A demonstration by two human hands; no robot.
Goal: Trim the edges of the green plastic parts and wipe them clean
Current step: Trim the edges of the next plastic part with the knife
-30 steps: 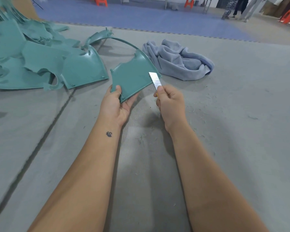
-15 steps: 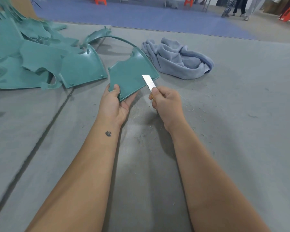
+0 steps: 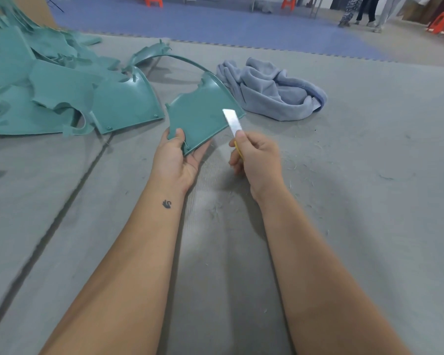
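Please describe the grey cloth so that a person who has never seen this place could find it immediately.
Start from the big heap of green plastic parts at the far left of the grey floor mat. Go right, past the green part held by the left hand. The cloth lies crumpled just beyond it: the only soft, grey-blue thing there.

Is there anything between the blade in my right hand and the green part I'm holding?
Nothing visible. The right hand holds the blade right at the green part, near its right edge, and the left hand grips only the near corner. The grey cloth lies beyond the part, out of the way.
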